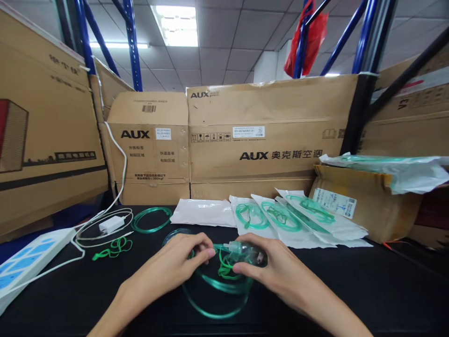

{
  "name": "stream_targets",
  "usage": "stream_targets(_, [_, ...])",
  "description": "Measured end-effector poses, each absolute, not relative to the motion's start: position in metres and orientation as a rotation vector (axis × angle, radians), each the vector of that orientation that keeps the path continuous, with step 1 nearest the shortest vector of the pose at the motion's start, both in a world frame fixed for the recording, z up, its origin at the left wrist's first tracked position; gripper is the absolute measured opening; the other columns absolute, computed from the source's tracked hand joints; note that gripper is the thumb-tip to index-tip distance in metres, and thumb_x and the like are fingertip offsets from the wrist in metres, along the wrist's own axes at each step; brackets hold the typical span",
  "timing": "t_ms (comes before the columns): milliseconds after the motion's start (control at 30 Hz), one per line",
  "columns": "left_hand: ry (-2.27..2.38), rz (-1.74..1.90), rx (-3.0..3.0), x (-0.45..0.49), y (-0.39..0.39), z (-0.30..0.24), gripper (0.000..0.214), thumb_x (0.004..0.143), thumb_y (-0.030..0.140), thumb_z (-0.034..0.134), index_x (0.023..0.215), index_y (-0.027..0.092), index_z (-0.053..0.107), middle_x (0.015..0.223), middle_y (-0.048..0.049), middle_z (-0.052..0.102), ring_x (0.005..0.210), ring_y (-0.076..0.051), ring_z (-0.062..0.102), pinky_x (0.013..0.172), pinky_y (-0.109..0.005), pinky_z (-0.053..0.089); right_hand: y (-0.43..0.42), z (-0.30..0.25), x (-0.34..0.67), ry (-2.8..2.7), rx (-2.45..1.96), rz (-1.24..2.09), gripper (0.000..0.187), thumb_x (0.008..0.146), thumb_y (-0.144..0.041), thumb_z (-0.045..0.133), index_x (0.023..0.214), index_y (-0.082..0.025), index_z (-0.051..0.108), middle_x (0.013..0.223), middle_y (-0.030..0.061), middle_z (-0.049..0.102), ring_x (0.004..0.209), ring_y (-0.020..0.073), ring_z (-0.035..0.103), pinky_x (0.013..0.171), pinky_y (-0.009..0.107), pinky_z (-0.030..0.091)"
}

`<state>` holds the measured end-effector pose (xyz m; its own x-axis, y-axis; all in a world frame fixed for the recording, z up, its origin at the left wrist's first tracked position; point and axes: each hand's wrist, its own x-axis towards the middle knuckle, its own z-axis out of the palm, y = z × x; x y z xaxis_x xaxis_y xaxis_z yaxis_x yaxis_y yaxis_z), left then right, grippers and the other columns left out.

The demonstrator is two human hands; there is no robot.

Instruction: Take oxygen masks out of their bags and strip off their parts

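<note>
On the black table top lies a clear oxygen mask with a green strap and coiled green tubing. My left hand pinches the tube end at the mask's left side. My right hand grips the mask from the right, fingers curled over it. Both hands rest low on the table, close together.
Several sealed bags of green tubing and a white bag lie behind the hands. A loose green coil, green strap, white charger with cable and power strip lie left. Cardboard boxes wall the back; an open box stands right.
</note>
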<state>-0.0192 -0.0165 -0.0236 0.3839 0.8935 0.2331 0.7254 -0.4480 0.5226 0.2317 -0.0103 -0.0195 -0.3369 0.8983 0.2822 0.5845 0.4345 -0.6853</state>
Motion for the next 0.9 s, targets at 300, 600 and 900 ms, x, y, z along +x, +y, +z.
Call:
stream_targets(300, [1.385, 0.718, 2.257, -0.023, 0.001, -0.026, 0.029, 0.097, 0.053, 0.063, 0.113, 0.032, 0.076, 0.113, -0.0004, 0.074, 0.116, -0.025, 0.062, 0.1, -0.035, 0.046, 0.002, -0.018, 0.234, -2.086, -1.291, 0.616, 0.029, 0.076, -0.026, 0.083, 0.105, -0.025, 0.077, 0.089, 0.0013, 0.074, 0.086, 0.0231, 0.067, 0.075, 0.03, 0.049])
stream_targets(600, [1.409, 0.727, 2.315, -0.02, 0.003, -0.033, 0.027, 0.099, 0.05, 0.062, 0.116, 0.035, 0.076, 0.113, -0.0002, 0.075, 0.114, -0.026, 0.062, 0.098, -0.037, 0.048, 0.01, -0.03, 0.222, -2.138, -1.21, 0.749, 0.025, 0.08, -0.034, 0.082, 0.102, -0.023, 0.076, 0.085, -0.0005, 0.07, 0.08, 0.0195, 0.06, 0.069, 0.028, 0.043])
stream_targets(900, [1.322, 0.752, 2.451, -0.018, -0.006, -0.024, 0.021, 0.106, 0.038, 0.056, 0.119, 0.032, 0.071, 0.118, 0.0032, 0.073, 0.119, -0.021, 0.062, 0.104, -0.035, 0.044, 0.013, -0.022, 0.225, -2.131, -1.041, 1.039, 0.035, 0.093, -0.053, 0.066, 0.104, -0.021, 0.076, 0.088, 0.0016, 0.072, 0.074, 0.0178, 0.065, 0.072, 0.03, 0.05])
